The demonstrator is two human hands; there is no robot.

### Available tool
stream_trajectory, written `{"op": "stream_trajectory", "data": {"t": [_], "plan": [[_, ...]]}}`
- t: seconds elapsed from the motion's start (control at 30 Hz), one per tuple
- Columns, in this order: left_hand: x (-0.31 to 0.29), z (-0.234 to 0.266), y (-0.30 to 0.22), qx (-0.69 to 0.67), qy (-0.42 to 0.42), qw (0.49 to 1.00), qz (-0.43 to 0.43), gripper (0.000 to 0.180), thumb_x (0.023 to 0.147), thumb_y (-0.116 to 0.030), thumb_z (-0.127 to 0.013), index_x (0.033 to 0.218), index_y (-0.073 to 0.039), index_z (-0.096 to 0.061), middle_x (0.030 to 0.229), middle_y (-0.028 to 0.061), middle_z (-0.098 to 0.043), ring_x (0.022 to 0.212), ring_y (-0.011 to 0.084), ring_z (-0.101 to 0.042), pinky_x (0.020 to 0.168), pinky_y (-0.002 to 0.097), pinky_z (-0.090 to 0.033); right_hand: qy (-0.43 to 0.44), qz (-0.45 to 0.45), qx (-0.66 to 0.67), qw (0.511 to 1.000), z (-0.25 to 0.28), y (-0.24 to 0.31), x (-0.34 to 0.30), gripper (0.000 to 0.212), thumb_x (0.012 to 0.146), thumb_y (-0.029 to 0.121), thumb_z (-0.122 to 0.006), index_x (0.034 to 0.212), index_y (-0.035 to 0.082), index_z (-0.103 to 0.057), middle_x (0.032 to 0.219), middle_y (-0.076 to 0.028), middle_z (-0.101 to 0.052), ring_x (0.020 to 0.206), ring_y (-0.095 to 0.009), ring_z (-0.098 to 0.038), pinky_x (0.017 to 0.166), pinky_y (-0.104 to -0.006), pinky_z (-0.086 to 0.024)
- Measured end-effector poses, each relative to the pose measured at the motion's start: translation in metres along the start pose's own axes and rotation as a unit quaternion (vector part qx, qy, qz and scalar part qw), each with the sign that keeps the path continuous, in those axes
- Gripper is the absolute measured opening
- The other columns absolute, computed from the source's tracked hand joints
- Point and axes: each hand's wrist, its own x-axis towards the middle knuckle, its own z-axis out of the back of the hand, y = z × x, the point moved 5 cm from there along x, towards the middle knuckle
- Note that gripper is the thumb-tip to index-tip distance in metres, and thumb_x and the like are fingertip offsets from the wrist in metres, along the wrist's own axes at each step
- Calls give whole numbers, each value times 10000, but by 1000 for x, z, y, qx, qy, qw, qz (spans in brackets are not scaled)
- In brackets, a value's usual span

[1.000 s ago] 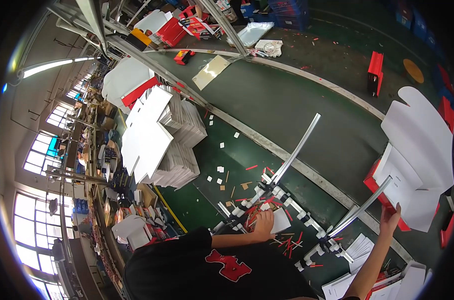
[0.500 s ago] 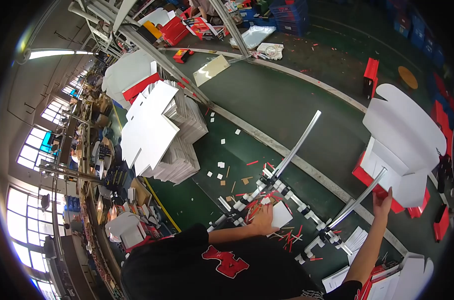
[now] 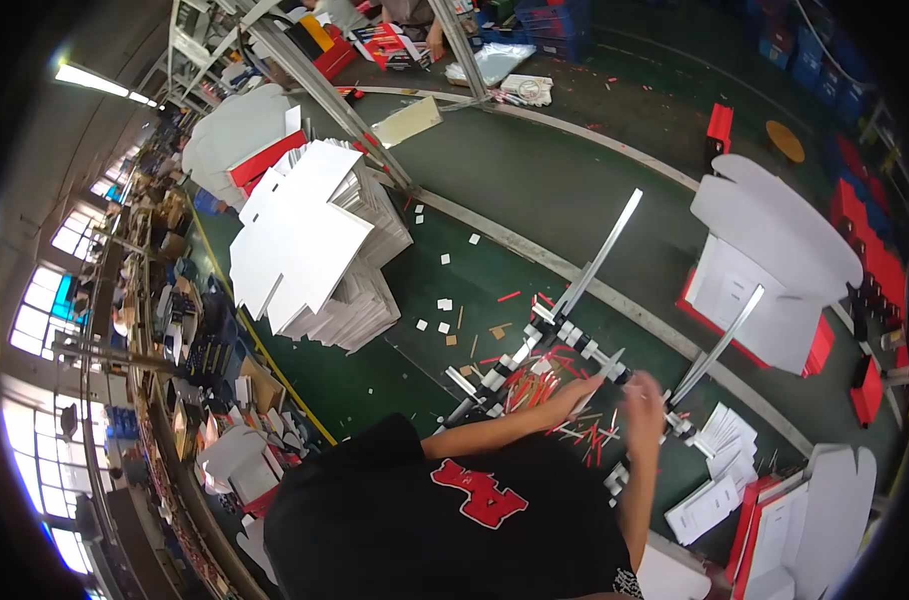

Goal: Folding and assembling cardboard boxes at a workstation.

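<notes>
My left hand (image 3: 572,398) reaches over the metal pipe frame (image 3: 569,335), closed on a thin white card (image 3: 583,402) that shows nearly edge-on. My right hand (image 3: 644,405) is raised just to the right of it, smeared by motion, so its fingers do not read clearly. Beneath the hands, loose red and pale sticks (image 3: 592,438) lie scattered around the frame. To the right, beyond the frame, an open white-and-red box (image 3: 759,300) stands with its lid up, apart from both hands.
A tall stack of white flat box blanks (image 3: 304,235) stands at the left. White printed sheets (image 3: 726,445) and another open box (image 3: 814,525) sit at the lower right. Two metal rods (image 3: 604,250) slant up from the frame. Small white squares dot the green floor.
My right hand has left the open box and come in toward my left hand. My left hand has moved right, lifting the white card from above the sticks and tilting it. The view has shifted.
</notes>
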Motion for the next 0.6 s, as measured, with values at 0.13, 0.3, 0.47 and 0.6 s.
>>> {"op": "stream_trajectory", "data": {"t": [0.13,0.3,0.47,0.6], "plan": [[-22,-18,-21,11,62,996,-68,363,965,-361,-431,1117,-73,-589,976,36,-622,907,148,-606,775,287,-505,2,-27,47,999,-52,-6,-38,327,881,180,-616,1120,-40,-577,971,-100,-652,863,-134,-615,767,-269,-490],[-28,10,-15,-55,131,989,46,426,942,-384,-467,1073,-1,-601,1019,82,-629,947,169,-599,878,301,-450,49,0,-8,999,-67,7,-49,272,851,198,-636,1029,-8,-634,801,-44,-652,704,-88,-578,641,-247,-464],[-32,20,-8,-22,95,993,63,647,870,-399,-581,1260,99,-445,1296,166,-468,1212,202,-441,998,298,-363,43,-117,99,987,-73,-4,-65,236,863,185,-626,992,-10,-655,796,-18,-623,669,-71,-546,622,-238,-460],[-33,17,-11,6,155,986,65,649,862,-347,-591,1277,108,-387,1178,150,-557,1083,224,-549,923,310,-440,5,-167,200,965,-84,-24,-82,220,893,210,-598,967,15,-665,843,-13,-631,707,-83,-576,661,-217,-480]]}}
